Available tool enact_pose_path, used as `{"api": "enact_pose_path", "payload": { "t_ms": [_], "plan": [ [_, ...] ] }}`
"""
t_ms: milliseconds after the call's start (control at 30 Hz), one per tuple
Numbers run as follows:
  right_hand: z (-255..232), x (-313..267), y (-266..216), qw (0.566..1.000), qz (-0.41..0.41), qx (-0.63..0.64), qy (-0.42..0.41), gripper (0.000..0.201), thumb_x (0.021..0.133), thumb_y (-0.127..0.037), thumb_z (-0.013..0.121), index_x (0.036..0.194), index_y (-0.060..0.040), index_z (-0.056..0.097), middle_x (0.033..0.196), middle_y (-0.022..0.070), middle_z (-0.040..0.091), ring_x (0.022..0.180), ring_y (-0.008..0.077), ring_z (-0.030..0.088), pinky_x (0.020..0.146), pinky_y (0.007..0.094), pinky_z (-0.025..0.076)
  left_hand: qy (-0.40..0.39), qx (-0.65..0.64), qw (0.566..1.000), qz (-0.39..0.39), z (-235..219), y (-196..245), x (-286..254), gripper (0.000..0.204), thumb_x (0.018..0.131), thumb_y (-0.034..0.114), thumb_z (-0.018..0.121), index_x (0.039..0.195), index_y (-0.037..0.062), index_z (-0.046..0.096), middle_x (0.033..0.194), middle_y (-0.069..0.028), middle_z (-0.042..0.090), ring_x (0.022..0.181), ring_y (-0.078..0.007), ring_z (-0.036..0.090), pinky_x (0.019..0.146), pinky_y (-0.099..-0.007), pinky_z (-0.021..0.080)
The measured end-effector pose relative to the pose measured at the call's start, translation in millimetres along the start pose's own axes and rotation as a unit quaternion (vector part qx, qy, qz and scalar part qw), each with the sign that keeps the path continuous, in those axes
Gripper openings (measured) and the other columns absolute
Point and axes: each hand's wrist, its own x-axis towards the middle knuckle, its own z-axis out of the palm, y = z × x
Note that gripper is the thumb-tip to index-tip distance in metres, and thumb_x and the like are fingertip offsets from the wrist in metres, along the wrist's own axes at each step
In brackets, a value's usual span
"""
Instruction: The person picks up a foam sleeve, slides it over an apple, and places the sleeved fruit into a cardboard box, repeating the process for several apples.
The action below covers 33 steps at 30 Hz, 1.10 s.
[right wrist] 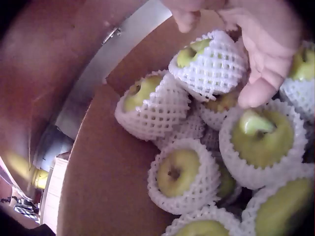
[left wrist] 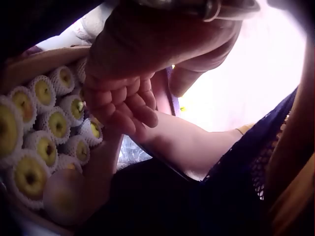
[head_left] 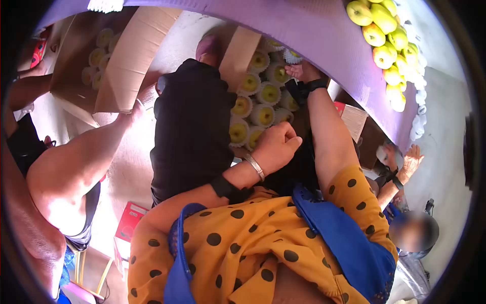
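My right hand point(head_left: 301, 71) is over a cardboard box point(head_left: 242, 53) of yellow-green apples point(head_left: 268, 92) in white foam nets. In the right wrist view the thumb and a finger of that hand point(right wrist: 268, 46) spread around a netted apple point(right wrist: 211, 69) at the box wall point(right wrist: 108, 182). More netted apples point(right wrist: 179, 172) lie below it. My left hand point(head_left: 276, 147) hangs at the near edge of the box with loosely curled fingers and nothing in it. In the left wrist view its fingers point(left wrist: 118, 101) overlap the rows of netted apples point(left wrist: 47, 147).
A purple-covered table point(head_left: 324, 38) borders the box, with a pile of bare apples point(head_left: 385, 45) on it. At the left another person's arm point(head_left: 76, 157) reaches to a second open carton point(head_left: 129, 55) of netted apples. Someone else's hand point(head_left: 412, 159) shows at the right. A red box point(head_left: 130, 220) stands lower left.
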Motion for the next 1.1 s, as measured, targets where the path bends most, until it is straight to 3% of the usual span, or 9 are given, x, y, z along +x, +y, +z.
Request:
{"api": "enact_pose_path", "payload": {
  "t_ms": [100, 167, 333, 367, 467, 533, 667, 900, 1100],
  "plan": [
    [18, -30, -11, 0.996, -0.04, 0.021, 0.073, 0.062, 0.079, -0.052, 0.046, 0.123, -0.012, 0.028, 0.104, 0.0183, 0.044, 0.074, 0.0332, 0.057, 0.058, 0.04, 0.051, -0.011, -0.032, 0.999, 0.002, 3, -8, 8, 0.019, 0.072, 0.021, 0.059, 0.076, 0.0027, 0.056, 0.066, -0.0098, 0.058, 0.062, -0.0208, 0.057, 0.057, -0.0325, 0.044],
    [51, -83, -18, 0.961, -0.154, -0.181, 0.144, 0.053, 0.08, -0.042, 0.049, 0.119, -0.0103, 0.032, 0.095, 0.0159, 0.045, 0.065, 0.0285, 0.055, 0.051, 0.036, 0.05, -0.01, -0.063, 0.998, -0.022, 4, -12, 8, 0.02, 0.071, 0.021, 0.06, 0.075, 0.0016, 0.055, 0.064, -0.0092, 0.057, 0.059, -0.0191, 0.055, 0.057, -0.0308, 0.043],
    [60, -136, 2, 0.916, -0.069, -0.389, 0.063, 0.036, 0.08, -0.029, 0.051, 0.104, -0.0026, 0.049, 0.098, 0.0126, 0.051, 0.077, 0.0239, 0.053, 0.061, 0.0383, 0.047, -0.025, -0.139, 0.987, -0.074, 5, 2, -2, 0.011, 0.077, 0.012, 0.055, 0.075, 0.001, 0.053, 0.057, -0.0034, 0.052, 0.046, -0.0095, 0.046, 0.042, -0.0233, 0.036],
    [66, -161, 3, 0.923, -0.051, -0.373, 0.082, 0.034, 0.08, -0.029, 0.051, 0.095, 0.0014, 0.054, 0.085, 0.0114, 0.056, 0.071, 0.022, 0.055, 0.057, 0.0338, 0.048, -0.037, -0.128, 0.989, -0.063, 4, -1, -1, 0.011, 0.077, 0.012, 0.055, 0.075, 0.001, 0.053, 0.057, -0.0034, 0.052, 0.046, -0.0095, 0.046, 0.042, -0.0233, 0.036],
    [64, -240, 5, 0.949, -0.083, -0.304, 0.03, 0.04, 0.079, -0.03, 0.052, 0.107, -0.002, 0.05, 0.097, 0.0086, 0.054, 0.076, 0.0195, 0.055, 0.061, 0.0333, 0.048, -0.087, -0.078, 0.988, -0.105, -4, -12, 0, 0.015, 0.081, 0.019, 0.053, 0.086, 0.005, 0.052, 0.066, -0.0051, 0.055, 0.058, -0.0139, 0.055, 0.049, -0.0234, 0.043],
    [45, -293, 8, 0.947, -0.194, -0.255, -0.003, 0.037, 0.08, -0.028, 0.051, 0.106, -0.0014, 0.052, 0.096, 0.0065, 0.055, 0.077, 0.0156, 0.056, 0.06, 0.0269, 0.047, -0.088, -0.065, 0.988, -0.11, -5, -18, 0, 0.016, 0.08, 0.021, 0.053, 0.086, 0.0058, 0.052, 0.066, -0.0052, 0.055, 0.059, -0.0146, 0.056, 0.05, -0.0243, 0.043],
    [-17, -378, 33, 0.926, -0.303, -0.157, 0.164, 0.028, 0.083, -0.022, 0.049, 0.101, -0.0002, 0.054, 0.09, 0.0063, 0.058, 0.074, 0.0124, 0.058, 0.06, 0.0212, 0.046, -0.083, -0.064, 0.986, -0.127, -8, -27, -1, 0.018, 0.08, 0.024, 0.054, 0.088, 0.0083, 0.052, 0.067, -0.0052, 0.056, 0.06, -0.0167, 0.056, 0.053, -0.0265, 0.043],
    [-152, -425, 211, 0.83, -0.245, 0.034, 0.499, 0.022, 0.076, -0.013, 0.049, 0.088, 0.0039, 0.057, 0.076, 0.0102, 0.059, 0.059, 0.0158, 0.059, 0.051, 0.0234, 0.047, -0.092, -0.019, 0.986, -0.138, -24, -46, 9, 0.019, 0.078, 0.026, 0.054, 0.089, 0.0105, 0.05, 0.071, -0.0046, 0.055, 0.063, -0.0169, 0.056, 0.054, -0.026, 0.044],
    [-192, -426, 416, 0.824, -0.04, 0.004, 0.565, 0.015, 0.072, -0.014, 0.053, 0.076, -0.0004, 0.058, 0.067, 0.0079, 0.056, 0.062, 0.0177, 0.056, 0.054, 0.0283, 0.045, -0.083, -0.003, 0.983, -0.165, -33, -47, 9, 0.021, 0.079, 0.026, 0.054, 0.091, 0.0099, 0.05, 0.073, -0.005, 0.055, 0.068, -0.0208, 0.057, 0.059, -0.0298, 0.044]
  ]
}}
